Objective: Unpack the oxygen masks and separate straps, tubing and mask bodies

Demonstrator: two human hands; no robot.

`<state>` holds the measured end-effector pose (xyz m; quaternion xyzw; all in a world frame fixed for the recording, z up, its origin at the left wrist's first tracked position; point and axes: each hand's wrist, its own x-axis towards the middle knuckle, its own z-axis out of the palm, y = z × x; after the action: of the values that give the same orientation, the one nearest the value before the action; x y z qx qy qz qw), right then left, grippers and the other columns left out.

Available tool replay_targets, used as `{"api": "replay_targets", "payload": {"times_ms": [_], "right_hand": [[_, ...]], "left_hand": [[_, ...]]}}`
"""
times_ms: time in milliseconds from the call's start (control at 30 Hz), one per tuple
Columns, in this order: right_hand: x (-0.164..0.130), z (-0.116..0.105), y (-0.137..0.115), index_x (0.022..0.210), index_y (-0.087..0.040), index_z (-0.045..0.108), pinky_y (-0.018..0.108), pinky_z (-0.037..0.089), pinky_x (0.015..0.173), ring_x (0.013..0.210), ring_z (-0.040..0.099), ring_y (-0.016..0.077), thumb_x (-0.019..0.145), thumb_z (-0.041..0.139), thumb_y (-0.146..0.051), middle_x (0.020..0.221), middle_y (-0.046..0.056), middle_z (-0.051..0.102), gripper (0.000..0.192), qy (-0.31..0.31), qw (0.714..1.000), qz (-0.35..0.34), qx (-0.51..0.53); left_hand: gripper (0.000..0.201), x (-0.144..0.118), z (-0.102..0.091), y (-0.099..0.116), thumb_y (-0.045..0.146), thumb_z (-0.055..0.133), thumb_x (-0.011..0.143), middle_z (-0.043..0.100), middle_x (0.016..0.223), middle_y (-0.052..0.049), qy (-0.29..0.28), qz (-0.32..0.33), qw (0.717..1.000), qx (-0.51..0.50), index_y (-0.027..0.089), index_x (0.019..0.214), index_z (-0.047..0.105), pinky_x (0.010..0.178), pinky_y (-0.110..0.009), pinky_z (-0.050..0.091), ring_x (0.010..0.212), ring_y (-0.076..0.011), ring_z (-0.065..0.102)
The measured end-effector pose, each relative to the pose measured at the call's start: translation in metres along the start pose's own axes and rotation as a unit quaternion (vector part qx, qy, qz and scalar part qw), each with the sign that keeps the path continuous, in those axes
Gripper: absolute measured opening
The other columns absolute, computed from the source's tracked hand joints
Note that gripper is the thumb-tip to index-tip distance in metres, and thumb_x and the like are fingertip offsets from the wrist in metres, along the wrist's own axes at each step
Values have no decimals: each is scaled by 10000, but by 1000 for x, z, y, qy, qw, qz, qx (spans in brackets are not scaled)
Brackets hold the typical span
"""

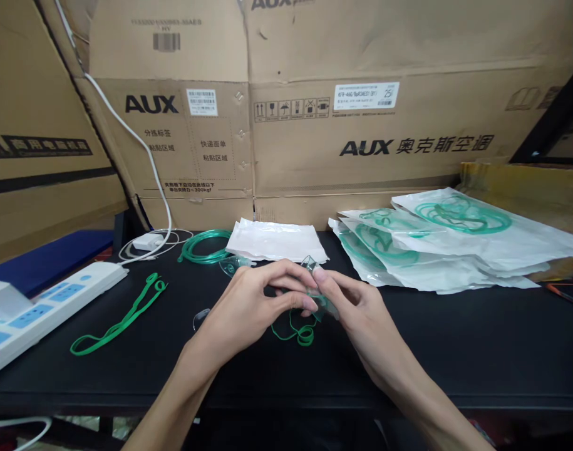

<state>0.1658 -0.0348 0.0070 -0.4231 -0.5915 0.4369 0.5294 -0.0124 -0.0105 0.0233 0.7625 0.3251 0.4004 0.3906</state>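
Note:
Both hands meet over the middle of the black table (248, 376). Between them is a small clear, green-tinted plastic oxygen mask (330, 308), mostly covered by the fingers. My left hand (267, 294) pinches its left side, thumb and fingertips pressed in. On the other side my right hand (349, 294) grips the mask, thumb near its clear top. From below it a thin green elastic strap (305, 336) dangles in a loop. Just behind my left hand lies another clear green mask piece (232, 266). A small clear piece (201, 318) shows beside my left wrist.
A coil of green tubing (204, 247) and white pouches (277, 241) lie at the back. Packed pouches with green tubing (436, 250) are stacked right. At left are a looped green strap (121, 322) and a white power strip (56, 310). Cardboard (295, 156) walls the rear.

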Motion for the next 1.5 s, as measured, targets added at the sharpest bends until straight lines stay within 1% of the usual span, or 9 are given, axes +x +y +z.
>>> {"api": "replay_targets", "payload": {"times_ms": [133, 233, 300, 400, 467, 667, 900, 1167, 1500], "right_hand": [[2, -9, -3, 1062, -252, 755, 354, 501, 859, 1025, 640, 255, 914, 639, -533, 1040, 51, 733, 338, 58, 996, -36, -62], [1, -18, -10, 973, -276, 752, 331, 492, 772, 957, 631, 231, 903, 690, -450, 1026, 41, 713, 197, 98, 976, -127, -145], [-1, -22, -15, 913, -269, 742, 324, 479, 723, 868, 620, 212, 917, 688, -397, 939, 36, 690, 139, 54, 964, -169, -195], [-4, -24, -19, 999, -260, 727, 320, 482, 700, 796, 613, 189, 948, 659, -337, 880, 27, 661, 115, -23, 955, -192, -226], [-4, -23, -19, 1032, -252, 713, 317, 485, 690, 791, 614, 184, 958, 645, -303, 885, 28, 654, 112, -28, 950, -203, -235], [-2, -22, -15, 918, -244, 689, 320, 481, 696, 804, 622, 186, 945, 648, -199, 891, 30, 661, 66, -27, 924, -268, -271], [-2, -20, -11, 885, -227, 653, 316, 485, 736, 821, 623, 178, 969, 598, -155, 879, 27, 647, 124, -22, 922, -270, -277], [-2, -20, -11, 870, -223, 622, 319, 467, 732, 806, 605, 173, 977, 596, -185, 867, 17, 632, 117, -9, 922, -248, -297], [2, -44, -21, 851, -226, 634, 317, 442, 688, 754, 587, 170, 968, 612, -231, 847, 4, 637, 119, 61, 901, -256, -346]], "left_hand": [[107, 1, -1, 0, 304, 758, 877, 794, 887, 40, 15, -3, 1000, 14, 262, 971, 728, 824, -259, 542, 881, -185, 756], [118, 1, 0, 0, 326, 767, 868, 796, 900, 46, 28, 1, 999, 31, 267, 966, 735, 832, -260, 540, 895, -183, 750], [110, 1, 0, 0, 318, 763, 873, 796, 904, 52, 28, 8, 999, 34, 270, 969, 734, 838, -253, 537, 903, -175, 746], [103, 1, 0, 1, 301, 765, 875, 794, 919, 57, 28, 16, 999, 28, 270, 967, 731, 841, -241, 528, 922, -168, 741], [116, 1, 0, 0, 315, 772, 870, 792, 921, 53, 32, 17, 999, 29, 268, 967, 731, 837, -244, 523, 930, -173, 738], [176, 1, 0, 0, 371, 782, 853, 782, 941, 35, 32, 14, 998, 49, 265, 984, 731, 838, -265, 525, 926, -186, 727], [179, 1, 5, 2, 245, 762, 867, 748, 948, 83, 35, 58, 992, 109, 277, 1024, 681, 806, -168, 508, 890, -109, 698], [168, -1, 5, 3, 159, 708, 877, 727, 946, 81, 48, 77, 984, 153, 264, 996, 655, 821, -178, 499, 906, -113, 698], [169, 0, -7, 1, 149, 697, 861, 720, 941, 76, 96, 57, 973, 204, 262, 981, 660, 799, -186, 491, 894, -113, 681]]}}
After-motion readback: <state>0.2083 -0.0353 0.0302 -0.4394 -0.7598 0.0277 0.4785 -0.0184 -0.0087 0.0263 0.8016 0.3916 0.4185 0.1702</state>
